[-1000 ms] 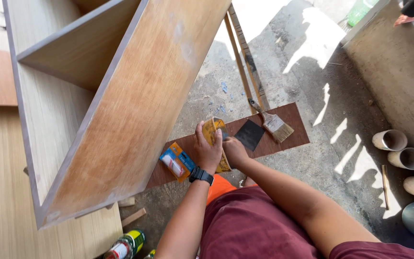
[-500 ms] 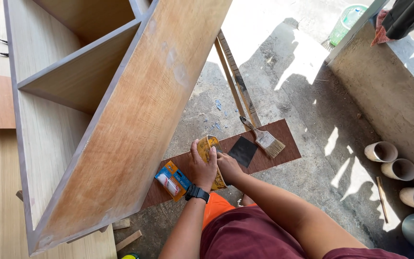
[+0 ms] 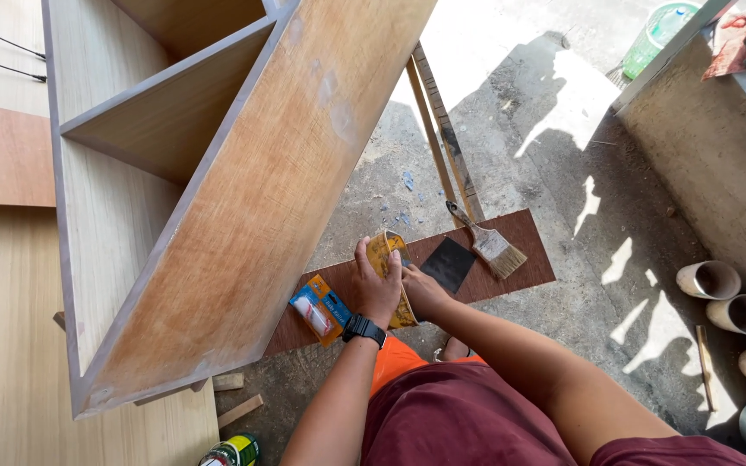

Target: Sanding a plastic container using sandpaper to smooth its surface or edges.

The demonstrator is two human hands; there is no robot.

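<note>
- Yellow-brown sandpaper sheet (image 3: 388, 259) sits between both hands, curled upward, over a dark brown board strip (image 3: 524, 246) lying on the concrete floor (image 3: 563, 112).
- Left hand (image 3: 376, 289), black watch (image 3: 363, 329) on the wrist, fingers curled closed on the sheet's left side, thumb up along its edge.
- Right hand (image 3: 420, 289) closed on the sheet's lower right part; fingers mostly hidden behind the paper and the left hand.
- Dark square sheet (image 3: 448, 263) lies flat on the strip just right of the hands.
- Paintbrush (image 3: 487, 242) with pale bristles lies across the strip's far edge, handle pointing away from the person, near the dark sheet.
- Orange and blue packet (image 3: 321, 308) on the strip just left of the left hand, beside the cabinet's edge.
- Wooden cabinet (image 3: 261, 198), shelves open, tipped on its side, fills the left of the view.
- Thin wood slats (image 3: 442, 138) lie on the floor beyond the strip.
- Pale pipe ends (image 3: 727, 298) stacked at the right, well apart from the hands.
- Green bucket (image 3: 654, 39) top right, beside a concrete wall (image 3: 718, 155).
</note>
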